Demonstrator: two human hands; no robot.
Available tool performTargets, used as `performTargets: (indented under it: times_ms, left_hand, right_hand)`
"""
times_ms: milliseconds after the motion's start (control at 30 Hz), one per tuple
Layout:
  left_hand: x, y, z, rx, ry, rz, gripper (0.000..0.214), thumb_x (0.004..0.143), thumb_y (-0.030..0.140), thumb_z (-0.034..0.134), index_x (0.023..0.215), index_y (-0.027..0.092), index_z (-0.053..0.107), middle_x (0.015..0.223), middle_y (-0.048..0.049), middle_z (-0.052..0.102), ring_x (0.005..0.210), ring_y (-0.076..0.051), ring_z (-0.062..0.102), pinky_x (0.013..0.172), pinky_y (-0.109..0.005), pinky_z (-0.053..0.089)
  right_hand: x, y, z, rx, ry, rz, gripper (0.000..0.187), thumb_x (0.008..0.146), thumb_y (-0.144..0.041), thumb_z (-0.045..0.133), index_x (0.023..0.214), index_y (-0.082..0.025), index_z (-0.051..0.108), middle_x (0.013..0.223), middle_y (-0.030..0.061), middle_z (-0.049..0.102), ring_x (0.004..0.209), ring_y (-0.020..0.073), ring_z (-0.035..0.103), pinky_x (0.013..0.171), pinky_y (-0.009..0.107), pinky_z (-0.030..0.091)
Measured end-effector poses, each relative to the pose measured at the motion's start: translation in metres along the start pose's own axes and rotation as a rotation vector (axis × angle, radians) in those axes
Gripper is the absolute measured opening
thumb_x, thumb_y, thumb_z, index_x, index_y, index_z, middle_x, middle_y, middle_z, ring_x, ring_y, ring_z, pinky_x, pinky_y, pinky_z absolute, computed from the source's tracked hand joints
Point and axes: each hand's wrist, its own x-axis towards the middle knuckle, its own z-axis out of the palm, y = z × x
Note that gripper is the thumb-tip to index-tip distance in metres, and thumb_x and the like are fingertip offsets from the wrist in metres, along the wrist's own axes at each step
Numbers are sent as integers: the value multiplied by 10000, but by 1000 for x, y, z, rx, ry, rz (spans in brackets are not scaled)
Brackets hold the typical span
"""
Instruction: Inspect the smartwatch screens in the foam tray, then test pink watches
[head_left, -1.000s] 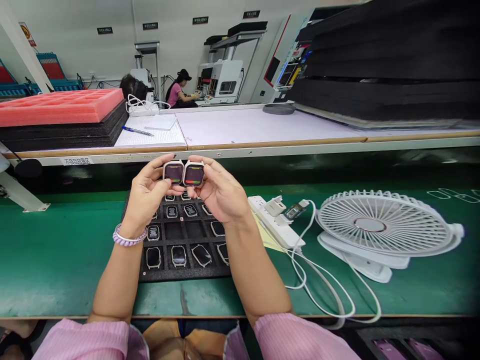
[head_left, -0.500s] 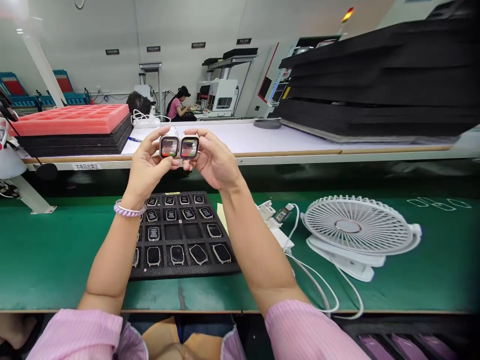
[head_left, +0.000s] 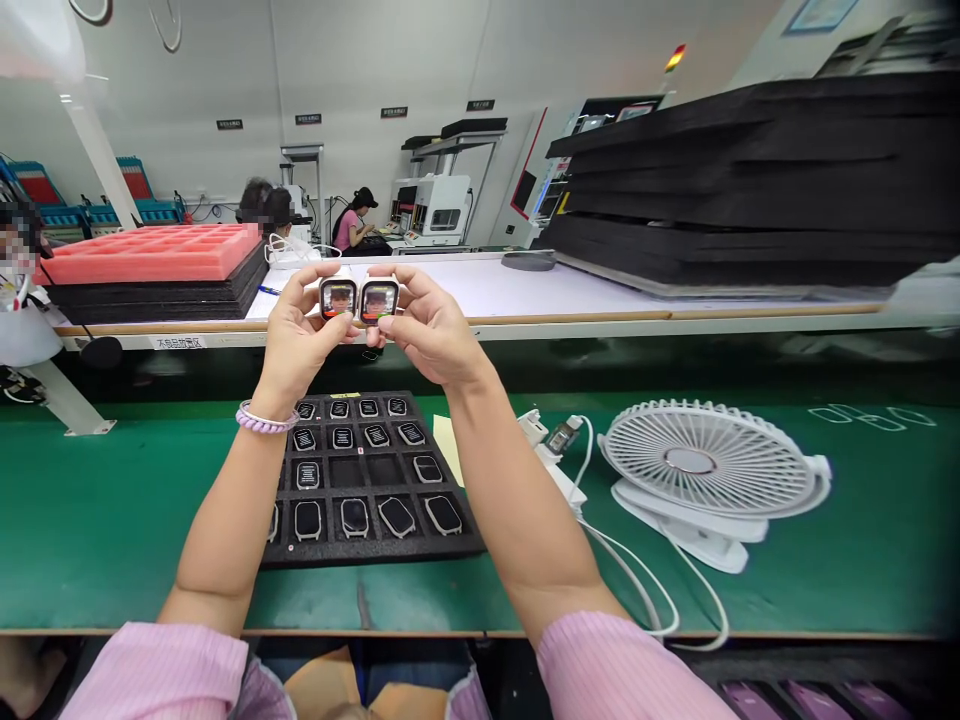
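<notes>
My left hand pinches a small white watch body with a lit screen. My right hand pinches a second watch body of the same kind. Both are held side by side, touching, raised in front of me above a black foam tray. The tray lies on the green belt and holds several dark-screened watch bodies in its pockets; two middle pockets are bare.
A white desk fan lies face up to the right, with a white power strip and cables beside it. Behind run a white shelf, stacked black foam and a pink foam tray. People sit at benches farther back.
Both hands have lifted the two watch bodies higher, away from the tray. Their screens now show a picture instead of a dark red-and-green display.
</notes>
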Motion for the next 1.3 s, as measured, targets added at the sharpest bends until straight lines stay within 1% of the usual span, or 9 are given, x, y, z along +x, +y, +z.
performTargets:
  times_ms: [167, 300, 433, 633, 733, 867, 967, 1133, 1300]
  left_hand:
    - [-6, 4, -1, 8, -24, -12, 560, 760, 355, 877, 1234, 293, 586, 1037, -9, 682, 710, -128, 707, 727, -286, 640]
    - [-19, 3, -3, 48, -35, -14, 556, 785, 361, 861, 1262, 291, 584, 1051, -15, 682, 721, -128, 708, 734, -277, 636]
    - [-36, 1, -3, 64, -26, -46, 517, 810, 357, 836, 1259, 277, 592, 1060, -18, 697, 685, -108, 699, 710, -255, 639]
    - [-55, -4, -1, 41, 14, -106, 434, 798, 335, 838, 1169, 239, 635, 1011, -15, 727, 649, -94, 688, 655, -222, 641]
    - [-59, -7, -1, 21, 20, -132, 397, 809, 317, 826, 1151, 237, 643, 1019, -9, 732, 605, -78, 686, 610, -198, 622]
    - [-61, -8, -1, 26, 8, -145, 391, 821, 325, 818, 1160, 241, 642, 1055, -20, 735, 629, -92, 702, 642, -219, 637]
    - [-62, -7, -1, 27, 5, -150, 378, 828, 308, 799, 1164, 236, 640, 1018, -16, 731, 632, -101, 706, 651, -230, 648]
    - [-63, -6, -1, -4, 15, -143, 368, 819, 280, 791, 1153, 227, 644, 993, -3, 727, 609, -97, 710, 625, -215, 651]
    - [-64, -8, -1, -22, 22, -146, 322, 862, 291, 776, 1150, 222, 651, 989, -5, 735, 595, -104, 730, 620, -210, 655]
  right_hand:
    - [-7, 0, 2, 3, 5, 5, 551, 780, -344, 778, 1271, -245, 549, 980, -1, 611, 729, 146, 637, 712, 321, 547]
    - [-17, 7, 6, 16, 18, 29, 559, 751, -305, 725, 1280, -246, 554, 970, 2, 610, 734, 151, 630, 710, 330, 551]
    - [-30, 17, 13, 41, 41, 72, 539, 775, -380, 741, 1266, -254, 560, 945, -1, 594, 696, 148, 607, 689, 340, 547]
    - [-47, 31, 21, 106, 78, 130, 509, 824, -515, 788, 1205, -260, 569, 886, -13, 602, 637, 141, 599, 650, 337, 526]
    - [-52, 35, 22, 118, 88, 134, 478, 838, -488, 799, 1193, -258, 575, 896, -14, 620, 633, 138, 614, 634, 327, 515]
    - [-54, 37, 20, 155, 67, 100, 441, 829, -376, 795, 1203, -257, 593, 892, -20, 636, 638, 138, 634, 627, 315, 514]
    - [-55, 37, 19, 169, 58, 93, 418, 831, -320, 783, 1203, -256, 602, 918, -16, 650, 653, 137, 645, 639, 311, 523]
    - [-55, 42, 19, 166, 70, 87, 411, 859, -366, 799, 1205, -254, 607, 947, -11, 661, 633, 126, 639, 619, 298, 528]
    - [-55, 47, 19, 145, 99, 56, 376, 893, -407, 802, 1182, -252, 618, 907, -18, 648, 602, 106, 621, 578, 262, 506]
